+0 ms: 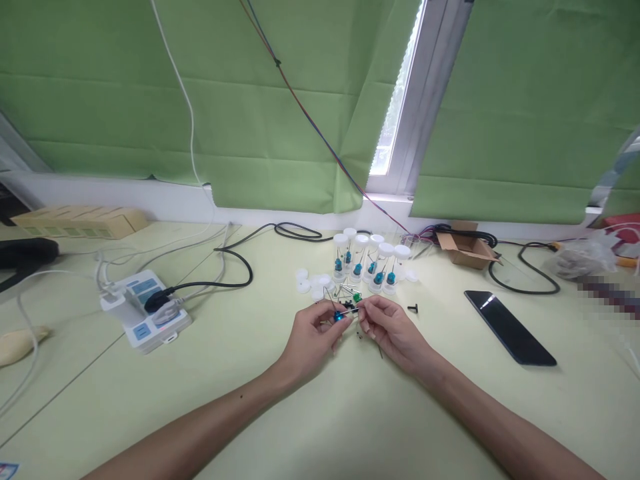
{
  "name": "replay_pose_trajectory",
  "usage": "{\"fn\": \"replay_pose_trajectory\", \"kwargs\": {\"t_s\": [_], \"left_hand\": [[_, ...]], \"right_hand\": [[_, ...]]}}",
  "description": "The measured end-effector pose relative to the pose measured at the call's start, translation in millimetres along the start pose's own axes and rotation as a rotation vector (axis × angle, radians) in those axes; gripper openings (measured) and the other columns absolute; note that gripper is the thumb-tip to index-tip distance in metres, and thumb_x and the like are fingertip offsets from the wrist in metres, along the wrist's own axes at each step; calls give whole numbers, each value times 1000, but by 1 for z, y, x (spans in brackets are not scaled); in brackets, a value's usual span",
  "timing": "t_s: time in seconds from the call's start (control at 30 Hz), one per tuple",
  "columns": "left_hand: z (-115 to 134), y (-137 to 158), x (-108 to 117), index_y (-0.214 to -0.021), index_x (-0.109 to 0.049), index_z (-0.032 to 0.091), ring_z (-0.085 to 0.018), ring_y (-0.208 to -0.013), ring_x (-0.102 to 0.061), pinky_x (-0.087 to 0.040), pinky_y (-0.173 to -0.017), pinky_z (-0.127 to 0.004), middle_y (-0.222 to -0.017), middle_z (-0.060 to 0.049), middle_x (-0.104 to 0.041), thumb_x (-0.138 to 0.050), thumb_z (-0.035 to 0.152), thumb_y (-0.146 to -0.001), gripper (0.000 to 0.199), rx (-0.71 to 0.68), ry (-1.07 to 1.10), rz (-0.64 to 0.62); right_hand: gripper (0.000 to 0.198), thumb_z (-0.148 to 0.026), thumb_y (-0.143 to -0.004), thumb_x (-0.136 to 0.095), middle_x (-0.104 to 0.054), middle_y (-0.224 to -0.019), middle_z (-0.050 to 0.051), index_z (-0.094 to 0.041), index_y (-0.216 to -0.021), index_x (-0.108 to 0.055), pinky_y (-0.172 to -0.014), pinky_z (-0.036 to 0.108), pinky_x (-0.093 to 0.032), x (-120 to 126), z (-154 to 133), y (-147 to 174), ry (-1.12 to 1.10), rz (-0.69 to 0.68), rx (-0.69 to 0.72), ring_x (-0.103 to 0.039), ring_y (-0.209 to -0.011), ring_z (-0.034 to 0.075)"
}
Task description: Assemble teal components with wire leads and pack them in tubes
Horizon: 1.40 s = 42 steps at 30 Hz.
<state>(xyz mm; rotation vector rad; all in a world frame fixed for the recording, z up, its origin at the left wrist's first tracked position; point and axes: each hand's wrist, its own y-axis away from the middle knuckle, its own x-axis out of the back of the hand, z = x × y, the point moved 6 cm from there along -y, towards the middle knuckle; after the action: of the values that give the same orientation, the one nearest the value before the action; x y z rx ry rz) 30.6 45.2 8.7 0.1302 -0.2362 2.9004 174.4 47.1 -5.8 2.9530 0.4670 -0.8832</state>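
Between the thumb and fingers of my left hand [306, 339] is a small shiny blue fitting [339, 316], with a bent metal wire rising beside it. My right hand [395, 328] pinches a thin rod [352, 311] that reaches to the blue fitting; the rod's gripped end is hidden by the fingers. Just beyond the fingertips lie a small green piece [357, 297], some black bits and loose metal pins. Behind them stand several clear vials [379, 280] with white caps, each holding a blue piece with a wire. A black T-shaped part [413, 308] rests right of my right hand.
White discs [320, 288] lie left of the vials. A phone [510, 328] lies at the right, with an open cardboard box [467, 250] behind it. On the left is a power strip [150, 310] with plugged-in cables. Black cable [240, 257] runs along the back.
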Motion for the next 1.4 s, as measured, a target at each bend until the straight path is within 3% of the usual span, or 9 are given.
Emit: {"fn": "replay_pose_trajectory", "kwargs": {"t_s": [0.67,1.4], "left_hand": [[3,3,-3,-95,-72,18,-13,-65,-59,-49,-53,-23,-85,-5,-64,-65,32,-85,18,-222,-246,-59],[0,2,-2,-97,-71,18,-12,-63,-56,-49,-53,-23,-82,-4,-61,-64,31,-85,18,-234,-254,-41]], "right_hand": [[34,-47,-82,-71,-57,-53,-3,-16,-71,-61,-43,20,-30,3,3,0,67,46,-30,-42,-40,5],[29,-41,-81,-74,-60,-56,-3,-18,-78,-57,-43,17,-32,2,4,1,6,28,-33,-45,-42,5]]}}
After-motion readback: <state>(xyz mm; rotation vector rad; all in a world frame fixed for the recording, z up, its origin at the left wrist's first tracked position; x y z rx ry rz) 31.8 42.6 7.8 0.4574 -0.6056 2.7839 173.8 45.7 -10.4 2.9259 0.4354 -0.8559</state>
